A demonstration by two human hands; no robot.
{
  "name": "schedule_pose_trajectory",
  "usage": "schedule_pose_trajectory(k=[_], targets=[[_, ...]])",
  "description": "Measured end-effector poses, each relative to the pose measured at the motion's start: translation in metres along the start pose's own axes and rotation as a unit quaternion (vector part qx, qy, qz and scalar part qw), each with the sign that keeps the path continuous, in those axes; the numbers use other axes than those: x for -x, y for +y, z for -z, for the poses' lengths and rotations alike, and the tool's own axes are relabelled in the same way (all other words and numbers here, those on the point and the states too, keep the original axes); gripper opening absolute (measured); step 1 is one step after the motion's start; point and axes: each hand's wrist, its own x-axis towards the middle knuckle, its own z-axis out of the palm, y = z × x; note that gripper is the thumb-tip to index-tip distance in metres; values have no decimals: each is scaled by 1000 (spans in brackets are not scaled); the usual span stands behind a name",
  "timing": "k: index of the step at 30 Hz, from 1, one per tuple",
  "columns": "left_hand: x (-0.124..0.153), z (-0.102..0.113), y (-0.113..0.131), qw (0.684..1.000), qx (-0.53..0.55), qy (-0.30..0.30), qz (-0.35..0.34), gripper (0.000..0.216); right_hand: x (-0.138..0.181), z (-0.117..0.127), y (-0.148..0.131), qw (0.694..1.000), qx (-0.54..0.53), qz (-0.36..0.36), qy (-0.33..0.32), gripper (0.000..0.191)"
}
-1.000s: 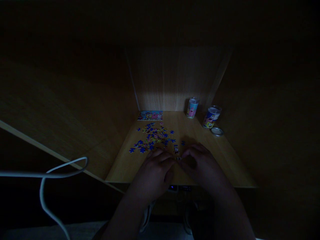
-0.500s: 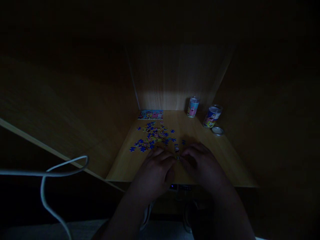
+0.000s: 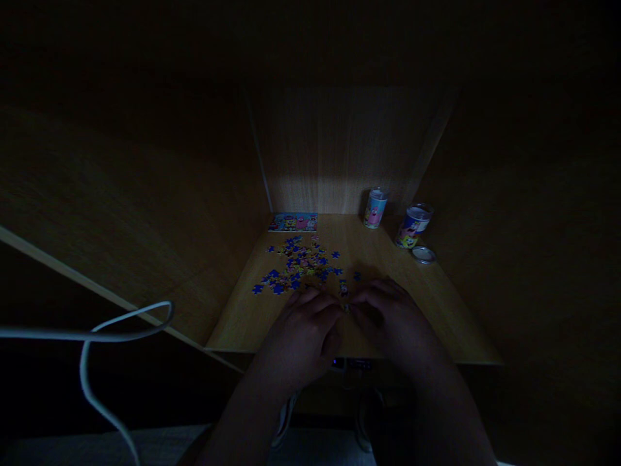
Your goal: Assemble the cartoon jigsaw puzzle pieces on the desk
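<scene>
The board (image 3: 388,259) and the back panel (image 3: 339,155) have the look of wood with fine grain, smooth and rather matt, and the puzzle pieces (image 3: 305,263) on the board seem to be cardboard, some plain matt blue, some printed. With this pile as the clock's centre, the picture sheet (image 3: 293,222) at 12 o'clock looks like smooth printed card, while the light-blue can (image 3: 374,213) and the dark-blue can (image 3: 408,234), both near 2 o'clock, have printed sides and clear, glossy, plastic-like tops. At 3 o'clock the round lid (image 3: 424,255) shines like silvery metal, and the white cable (image 3: 48,334) near 8 o'clock has a smooth, plastic-like skin.
</scene>
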Motion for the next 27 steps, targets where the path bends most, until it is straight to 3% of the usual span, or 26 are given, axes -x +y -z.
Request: schedule_pose_trajectory(k=[6,13,16,22,27], targets=[[0,0,0,1000,3,9,-6,33,0,2,-3,1000,0,-10,0,12],[1,-1,0,1000,-7,16,-5,40,2,-2,-1,994,27,-63,80,30],[2,-1,1,1000,-5,5,-22,49,2,-4,1,997,45,-30,57,36],[-1,3,6,1000,-6,-8,-20,37,6,-7,2,999,35,31,-12,55],[-2,-1,3,1000,-16,15,9,22,4,-7,2,999,32,8,13,42]])
